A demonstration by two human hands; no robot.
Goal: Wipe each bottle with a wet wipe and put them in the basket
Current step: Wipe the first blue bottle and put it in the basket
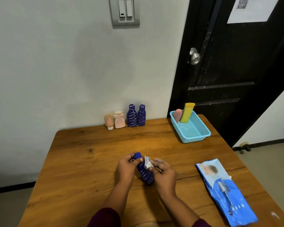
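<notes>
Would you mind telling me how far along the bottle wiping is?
Two look done: the yellow bottle and pink bottle stand in the blue basket. In hand: the left hand holds a blue bottle, the right hand wipes it with a wet wipe. Left: four bottles by the wall.

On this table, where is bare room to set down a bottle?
Bare: the table left of the left hand; the strip between the right hand and the four bottles by the wall; the basket's front half. Crowded: the wall edge and around the wipes pack.
</notes>
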